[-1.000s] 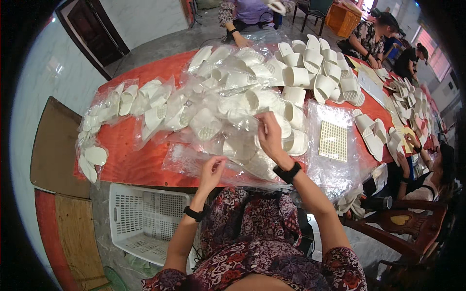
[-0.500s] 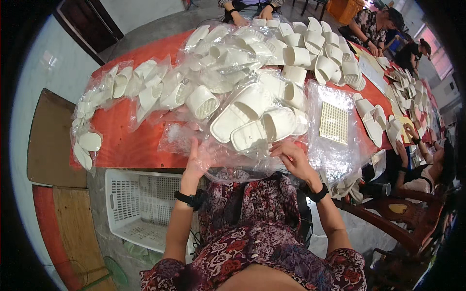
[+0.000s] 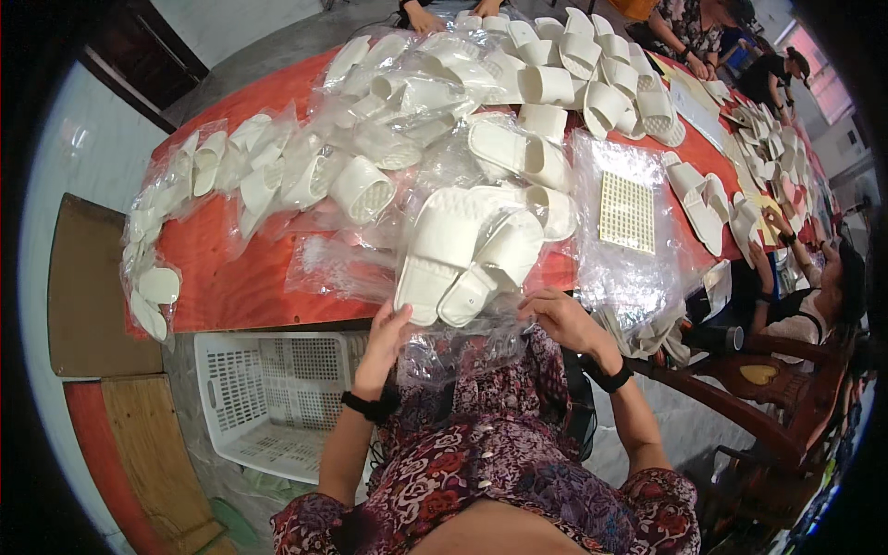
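Observation:
In front of me a pair of white slippers (image 3: 433, 231) lies at the table's near edge, soles toward me. A clear plastic bag (image 3: 462, 356) surrounds the pair, and its loose open end hangs over the edge above my lap. My left hand (image 3: 387, 335) grips the bag by the left slipper's near end, thumb against the sole. To the right, the bent fingers of my right hand (image 3: 562, 319) pinch the bag's other side. Another white slipper pair (image 3: 523, 153) lies just behind.
Bagged slippers (image 3: 356, 190) heap across the red table (image 3: 231, 291). Unbagged slippers (image 3: 606, 106) pile farther back. A perforated cream mat (image 3: 627, 211) rests on flat plastic bags (image 3: 592, 277) to the right. A white basket (image 3: 217, 398) stands below. Co-workers sit around the table.
The slipper pair has come toward me and deeper into the bag's near end. My left hand has moved lower and right onto the slipper's edge; my right hand has lowered slightly.

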Tool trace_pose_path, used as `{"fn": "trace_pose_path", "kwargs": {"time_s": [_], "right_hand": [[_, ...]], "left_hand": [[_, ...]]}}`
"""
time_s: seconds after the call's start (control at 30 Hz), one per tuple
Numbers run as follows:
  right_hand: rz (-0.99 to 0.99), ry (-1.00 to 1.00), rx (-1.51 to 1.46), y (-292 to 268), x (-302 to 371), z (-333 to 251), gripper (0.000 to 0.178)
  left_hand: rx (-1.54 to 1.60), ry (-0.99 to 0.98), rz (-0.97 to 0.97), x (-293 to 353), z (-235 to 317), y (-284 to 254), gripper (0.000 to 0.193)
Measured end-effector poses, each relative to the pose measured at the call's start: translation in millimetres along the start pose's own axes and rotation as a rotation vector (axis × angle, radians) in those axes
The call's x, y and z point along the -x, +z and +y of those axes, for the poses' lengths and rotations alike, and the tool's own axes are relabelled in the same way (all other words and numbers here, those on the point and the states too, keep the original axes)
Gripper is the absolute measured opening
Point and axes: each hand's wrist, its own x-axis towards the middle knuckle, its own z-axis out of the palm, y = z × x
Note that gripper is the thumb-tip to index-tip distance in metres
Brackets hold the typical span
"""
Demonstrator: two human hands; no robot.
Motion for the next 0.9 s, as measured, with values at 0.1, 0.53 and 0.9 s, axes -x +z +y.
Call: {"fn": "trace_pose_path", "kwargs": {"time_s": [0.1, 0.53, 0.9], "right_hand": [[-0.088, 0.133, -0.049, 1, 9, 13, 0.030], [0.684, 0.653, -0.856, 34, -12, 96, 0.019], [0.729, 0.347, -0.759, -28, -63, 34, 0.008]], "left_hand": [[0.041, -0.057, -0.014, 10, -14, 0, 0.038], [-0.975, 0.471, 0.142, -11, 50, 25, 0.045], [-0.156, 0.357, 0.063, -46, 86, 40, 0.015]]}}
